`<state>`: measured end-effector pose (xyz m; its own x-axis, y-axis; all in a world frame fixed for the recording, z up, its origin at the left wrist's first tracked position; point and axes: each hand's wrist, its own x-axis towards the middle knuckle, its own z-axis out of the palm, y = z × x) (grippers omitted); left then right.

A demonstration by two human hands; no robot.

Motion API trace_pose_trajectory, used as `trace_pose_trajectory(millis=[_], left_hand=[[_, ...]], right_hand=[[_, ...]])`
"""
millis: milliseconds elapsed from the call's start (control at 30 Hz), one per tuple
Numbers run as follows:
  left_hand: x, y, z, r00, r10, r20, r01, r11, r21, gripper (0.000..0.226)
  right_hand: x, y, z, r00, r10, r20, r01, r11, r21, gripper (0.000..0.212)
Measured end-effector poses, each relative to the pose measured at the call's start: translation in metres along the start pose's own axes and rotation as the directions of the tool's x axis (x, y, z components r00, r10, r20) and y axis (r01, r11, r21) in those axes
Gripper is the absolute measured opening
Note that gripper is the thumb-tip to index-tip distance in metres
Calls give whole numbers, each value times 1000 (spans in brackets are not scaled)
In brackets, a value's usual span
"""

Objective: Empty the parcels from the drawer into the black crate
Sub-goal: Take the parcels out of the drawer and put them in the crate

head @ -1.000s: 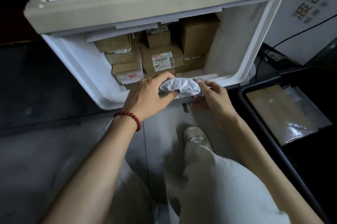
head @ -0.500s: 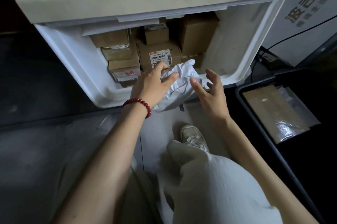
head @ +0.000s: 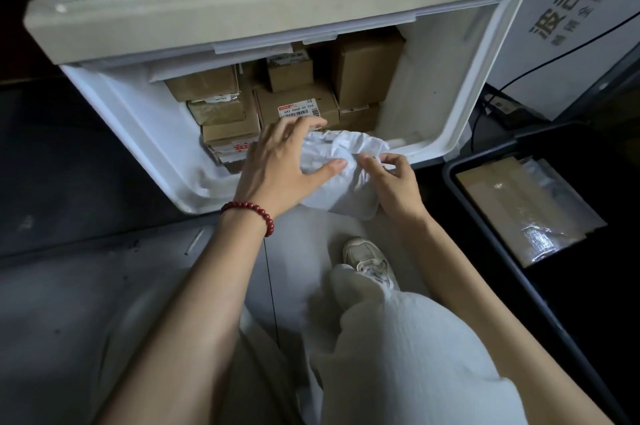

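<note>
Dim grey floor [head: 69, 303] surrounds a white plastic drawer [head: 450, 119] pulled open beneath a cream cabinet top. Brown cardboard boxes [head: 298, 102] fill its back and left side. At the front edge, a crumpled white poly mailer [head: 341, 189] hangs partly over the drawer's lip. The left hand [head: 280, 168], with a red bead bracelet [head: 251, 215] at the wrist, has its fingers spread around the mailer's left side, thumb pressed onto it. The right hand [head: 394, 185] pinches the mailer's right edge between thumb and fingertips. To the right, well apart, the black crate [head: 491, 237] already holds a flat brown parcel [head: 512, 199] and clear-wrapped packets.
</note>
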<state>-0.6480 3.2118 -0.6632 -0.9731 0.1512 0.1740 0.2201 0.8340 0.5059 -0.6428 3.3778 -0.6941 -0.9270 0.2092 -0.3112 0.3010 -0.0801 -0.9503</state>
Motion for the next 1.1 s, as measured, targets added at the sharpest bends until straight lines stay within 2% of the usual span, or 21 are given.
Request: trace_pose_trajectory(millis=[67,133,200,267,433,533,600,667,733,833,900,1000,1100], left_hand=[[0,0,-2,992,122,24,-123,989,77,65],[-1,1,0,973,205,102,-215,971,106,74],[-3,1,2,957,237,170,-259,958,122,82],[-2,1,3,954,241,180,-264,958,116,82],[3,1,7,983,175,49,-173,984,-35,39],[4,4,8,995,95,8,-95,993,-72,15],[4,4,9,1000,3,-9,-5,991,-136,22],[6,4,10,993,-118,-5,112,960,-255,31],[7,4,13,983,-184,7,175,927,-332,31],[7,10,17,971,-238,36,233,889,-395,33],[5,16,21,966,-255,47,254,890,-379,43],[0,31,28,968,-244,49,246,904,-349,72],[2,60,40,978,-196,71,208,883,-420,81]], right_hand=[[2,-1,-3,996,84,-31,-79,987,137,38],[3,-4,-5,994,110,-12,-104,963,249,40],[3,-7,-7,992,126,31,-130,955,267,34],[2,-6,-7,987,134,90,-152,959,238,34],[6,-3,-8,967,171,190,-212,950,229,41],[8,-1,-6,964,188,187,-234,936,263,30],[9,1,-7,975,150,163,-192,940,283,21],[8,1,-9,982,53,181,-87,979,185,16],[5,2,-12,974,-22,227,-11,990,143,11],[0,1,-13,968,-55,247,23,991,132,24],[-4,-2,-18,973,-87,213,61,990,123,32],[-8,-4,-37,970,-166,176,143,981,134,37],[-13,-3,-71,974,-207,94,198,975,95,39]])
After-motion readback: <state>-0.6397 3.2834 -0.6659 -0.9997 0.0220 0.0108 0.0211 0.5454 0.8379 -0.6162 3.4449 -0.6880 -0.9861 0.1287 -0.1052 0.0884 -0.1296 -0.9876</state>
